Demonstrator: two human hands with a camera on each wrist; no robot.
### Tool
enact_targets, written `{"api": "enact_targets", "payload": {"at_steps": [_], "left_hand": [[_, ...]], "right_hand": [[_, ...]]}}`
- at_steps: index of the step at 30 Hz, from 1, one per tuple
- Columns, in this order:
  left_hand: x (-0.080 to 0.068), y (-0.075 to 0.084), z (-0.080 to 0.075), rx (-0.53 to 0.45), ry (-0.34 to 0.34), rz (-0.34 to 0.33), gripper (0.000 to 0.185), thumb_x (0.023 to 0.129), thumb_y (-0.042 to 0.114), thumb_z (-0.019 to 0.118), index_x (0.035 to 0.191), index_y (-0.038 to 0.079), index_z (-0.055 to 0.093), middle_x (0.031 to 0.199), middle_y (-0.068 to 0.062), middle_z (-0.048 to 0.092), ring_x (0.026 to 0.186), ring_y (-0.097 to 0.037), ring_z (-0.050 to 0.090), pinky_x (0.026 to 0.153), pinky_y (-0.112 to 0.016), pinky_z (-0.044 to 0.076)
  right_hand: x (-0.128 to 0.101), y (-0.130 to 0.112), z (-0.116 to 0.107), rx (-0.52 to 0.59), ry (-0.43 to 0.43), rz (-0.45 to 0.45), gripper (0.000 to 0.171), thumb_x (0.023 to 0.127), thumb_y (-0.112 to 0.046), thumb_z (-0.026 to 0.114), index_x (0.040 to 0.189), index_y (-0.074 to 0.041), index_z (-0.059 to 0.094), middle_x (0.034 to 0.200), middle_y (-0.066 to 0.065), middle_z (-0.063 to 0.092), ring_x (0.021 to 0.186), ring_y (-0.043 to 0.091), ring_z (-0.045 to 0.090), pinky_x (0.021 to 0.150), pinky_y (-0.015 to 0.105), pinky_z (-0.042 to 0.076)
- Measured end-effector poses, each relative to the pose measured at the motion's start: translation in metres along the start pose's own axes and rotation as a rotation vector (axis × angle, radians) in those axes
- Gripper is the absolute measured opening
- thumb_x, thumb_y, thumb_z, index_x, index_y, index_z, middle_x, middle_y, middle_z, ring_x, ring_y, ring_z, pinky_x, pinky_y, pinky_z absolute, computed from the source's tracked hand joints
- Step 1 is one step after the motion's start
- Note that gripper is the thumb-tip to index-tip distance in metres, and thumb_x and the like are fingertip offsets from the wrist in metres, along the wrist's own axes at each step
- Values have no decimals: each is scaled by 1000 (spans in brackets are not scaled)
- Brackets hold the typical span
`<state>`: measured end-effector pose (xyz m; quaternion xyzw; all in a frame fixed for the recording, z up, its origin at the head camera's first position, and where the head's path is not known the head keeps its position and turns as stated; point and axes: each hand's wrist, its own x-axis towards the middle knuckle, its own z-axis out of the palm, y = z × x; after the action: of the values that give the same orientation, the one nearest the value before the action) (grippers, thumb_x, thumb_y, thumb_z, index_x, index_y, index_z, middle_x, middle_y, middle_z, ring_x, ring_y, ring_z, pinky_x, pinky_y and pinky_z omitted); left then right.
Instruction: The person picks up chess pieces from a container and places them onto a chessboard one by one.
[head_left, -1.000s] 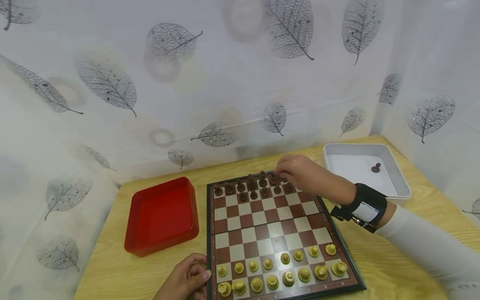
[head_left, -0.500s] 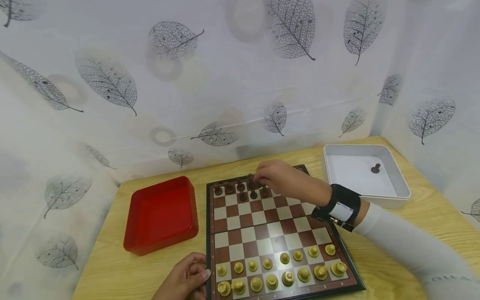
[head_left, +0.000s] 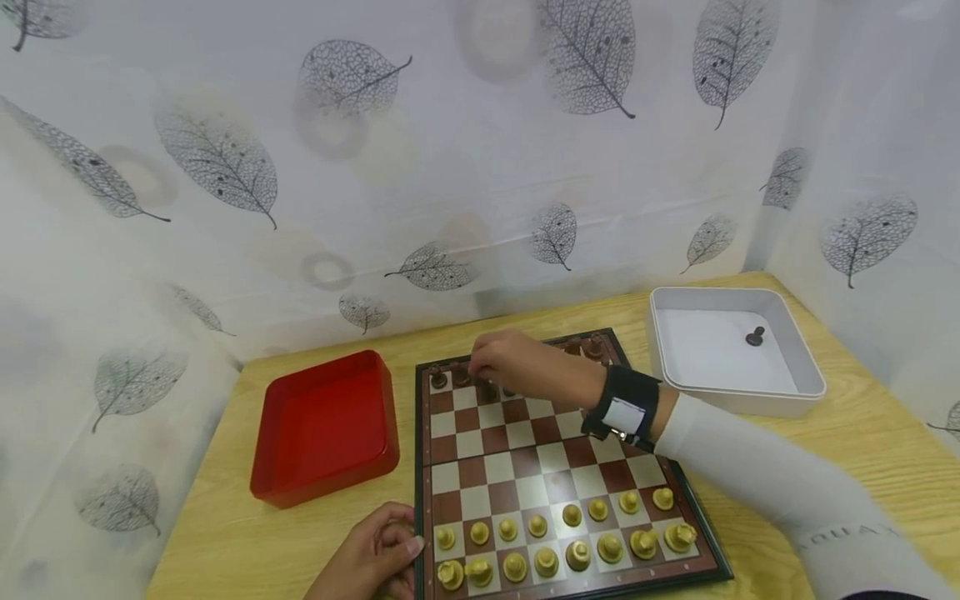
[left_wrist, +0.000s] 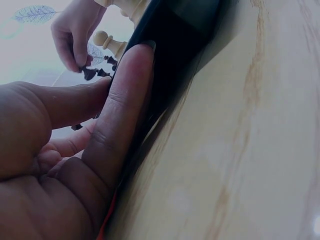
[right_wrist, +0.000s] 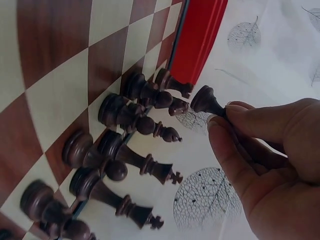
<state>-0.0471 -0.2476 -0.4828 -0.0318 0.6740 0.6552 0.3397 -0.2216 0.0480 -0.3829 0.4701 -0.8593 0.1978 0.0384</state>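
My right hand [head_left: 504,360] is over the far left part of the chessboard [head_left: 491,454]. In the right wrist view it pinches a dark brown pawn [right_wrist: 206,101] between thumb and fingertips, base outward and its top hidden by the fingers. Dark chess pieces such as a king [right_wrist: 120,200] stand in rows along the far edge, partly hidden by the arm in the head view. My left hand [head_left: 372,552] holds the board's near left edge, its fingers curled beside it and a fingertip [left_wrist: 136,62] against the black rim. Yellow chess pieces [head_left: 547,562] fill the two near rows.
A red tray [head_left: 392,433] sits on the wooden table [head_left: 213,475] left of the board. To the right is a white tray [head_left: 813,358] with a single dark piece [head_left: 755,336] lying in it. Leaf-patterned curtains rise behind and at both sides.
My right hand has moved left along the board's far edge, uncovering dark pieces at the far right corner and covering others toward the left. The left hand stays at the board's edge.
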Motion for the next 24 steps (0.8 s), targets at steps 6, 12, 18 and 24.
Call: {"api": "enact_targets", "payload": {"at_steps": [6, 12, 18, 24], "left_hand": [[1, 1, 1, 1, 15, -10, 53, 101, 26, 69, 136, -4, 42, 91, -3, 69, 73, -16, 68, 68, -32, 62], [2, 1, 1, 2, 16, -13, 52, 101, 26, 69, 135, -3, 42, 91, -3, 69, 72, -16, 69, 68, -32, 62], [2, 1, 1, 1, 16, -17, 52, 101, 25, 69, 135, -3, 42, 92, -4, 69, 72, -16, 69, 68, -32, 63], [1, 1, 0, 3, 21, -28, 53, 101, 26, 69, 136, -3, 42, 92, -4, 69, 71, -17, 69, 69, -33, 63]], "right_hand": [[16, -3, 8, -7, -79, 14, 17, 101, -2, 64, 106, -5, 79, 102, 8, 74, 94, 20, 71, 82, 24, 59], [27, -2, 14, -32, -151, 12, 19, 101, -1, 62, 103, -7, 80, 98, 7, 73, 91, 19, 70, 79, 26, 58], [33, -2, 19, -30, -220, 43, 17, 101, -1, 63, 104, -6, 79, 102, 8, 74, 95, 21, 71, 80, 26, 59], [36, -3, 26, -70, -219, 1, 18, 99, 1, 65, 102, -8, 81, 100, 6, 77, 94, 20, 73, 83, 26, 60]]}}
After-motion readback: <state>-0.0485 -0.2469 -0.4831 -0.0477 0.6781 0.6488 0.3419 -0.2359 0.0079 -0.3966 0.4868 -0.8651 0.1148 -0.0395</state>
